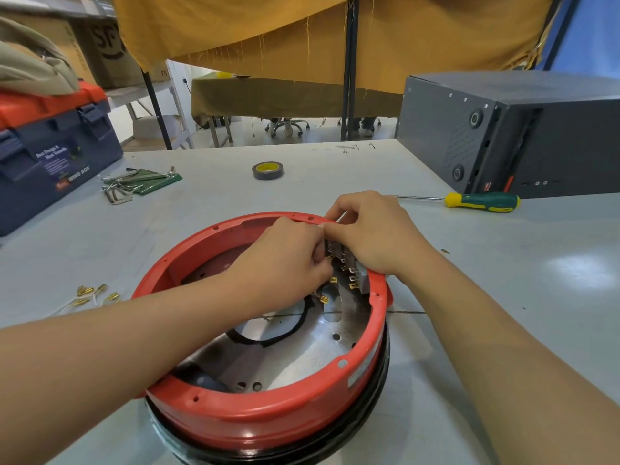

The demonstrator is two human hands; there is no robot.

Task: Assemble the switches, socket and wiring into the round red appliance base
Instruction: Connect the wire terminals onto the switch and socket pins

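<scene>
While the big round red base (268, 407) sits heavy and stiff on the bench (201, 213), the right hand (379, 236) steadies the switch block (349, 263) at its far rim and the left hand's (285, 260) fingers pinch a tiny, bendy brass wire end there, with little room.

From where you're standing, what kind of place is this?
Probably a repair or assembly workshop: a blue and orange toolbox, hex keys and a screwdriver lie on the grey workbench, where two hands wire a red appliance base.
</scene>
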